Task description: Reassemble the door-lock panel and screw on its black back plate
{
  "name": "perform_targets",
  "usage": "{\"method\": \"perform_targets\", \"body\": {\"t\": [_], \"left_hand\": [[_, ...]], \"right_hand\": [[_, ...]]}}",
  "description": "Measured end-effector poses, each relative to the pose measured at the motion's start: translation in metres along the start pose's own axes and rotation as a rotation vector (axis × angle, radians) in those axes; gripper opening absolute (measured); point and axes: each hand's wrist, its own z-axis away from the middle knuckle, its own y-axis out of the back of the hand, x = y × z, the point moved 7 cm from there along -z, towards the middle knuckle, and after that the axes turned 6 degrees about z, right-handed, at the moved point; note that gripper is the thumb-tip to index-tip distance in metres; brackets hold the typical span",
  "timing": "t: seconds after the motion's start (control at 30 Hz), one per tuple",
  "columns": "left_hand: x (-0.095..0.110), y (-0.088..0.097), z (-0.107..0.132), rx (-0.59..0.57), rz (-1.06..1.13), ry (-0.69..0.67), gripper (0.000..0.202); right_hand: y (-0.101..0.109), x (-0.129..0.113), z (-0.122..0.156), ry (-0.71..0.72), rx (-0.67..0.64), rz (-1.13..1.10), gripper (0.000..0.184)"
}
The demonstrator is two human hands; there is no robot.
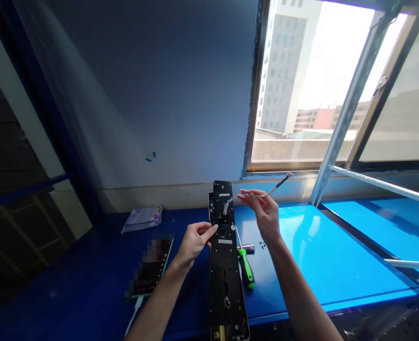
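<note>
A long black panel [224, 265] with screws, holes and small white labels lies lengthwise in front of me on the blue table. Its left edge is gripped by my left hand [195, 241], thumb on the top face and fingers curled at the side. My right hand [264, 213] pinches a thin white cable [233, 198] above the panel's right side. One end of this cable goes into the panel near its far part; the other sticks out past my fingers, with a black sleeve and a small connector [289, 175].
A green and black screwdriver [246, 270] lies against the panel's right side, beside a dark cylinder [248, 248] and several tiny screws [262, 245]. A phone [152, 265] with a white charging cable [134, 313] and a plastic packet [142, 218] lie left. A metal frame [351, 104] stands right.
</note>
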Motion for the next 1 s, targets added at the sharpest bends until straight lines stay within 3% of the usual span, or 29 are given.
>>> {"method": "perform_targets", "body": {"t": [0.1, 0.3, 0.57, 0.73, 0.9, 1.0], "left_hand": [[-0.004, 0.000, -0.002, 0.006, -0.008, 0.011, 0.045], [-0.008, 0.002, -0.003, 0.004, -0.022, 0.031, 0.042], [-0.011, 0.002, -0.005, -0.025, -0.056, 0.063, 0.050], [-0.010, 0.003, -0.005, -0.045, -0.082, 0.079, 0.054], [-0.010, 0.002, 0.000, -0.058, -0.091, 0.103, 0.054], [-0.011, 0.000, 0.003, -0.061, -0.089, 0.117, 0.056]], "right_hand": [[0.005, -0.003, 0.002, -0.006, -0.028, 0.009, 0.033], [0.013, 0.026, 0.004, -0.084, -0.106, 0.118, 0.030], [-0.042, 0.034, 0.012, -0.176, -0.568, 0.144, 0.044], [-0.053, 0.033, 0.001, -0.119, -0.658, 0.270, 0.032], [-0.053, 0.015, -0.004, 0.008, -0.795, 0.478, 0.009], [-0.058, 0.008, -0.002, 0.079, -0.877, 0.590, 0.013]]}}
